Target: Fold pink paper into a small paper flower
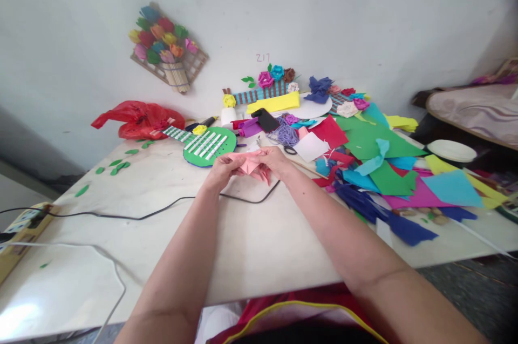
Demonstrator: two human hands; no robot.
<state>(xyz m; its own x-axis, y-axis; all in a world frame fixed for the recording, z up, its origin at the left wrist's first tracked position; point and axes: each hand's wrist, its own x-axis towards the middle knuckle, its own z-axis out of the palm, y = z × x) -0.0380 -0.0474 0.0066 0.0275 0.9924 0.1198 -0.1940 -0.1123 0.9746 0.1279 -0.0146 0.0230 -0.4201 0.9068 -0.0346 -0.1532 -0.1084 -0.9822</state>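
Both my hands meet above the middle of the white table (251, 247). My left hand (220, 169) and my right hand (276, 161) are closed on a piece of pink paper (251, 163), pinching it from either side. The paper is partly folded, with a darker pink corner hanging below my right fingers. Just beyond my hands lies a green paper guitar (206, 145) with white strips across it.
A heap of coloured paper sheets (388, 171) covers the table's right half. A black cable (141, 217) runs to a power strip (24, 220) at the left edge. A red plastic bag (137, 117), green paper leaves (117, 166), paper flowers (271, 82) and scissors (289, 149) lie near the wall.
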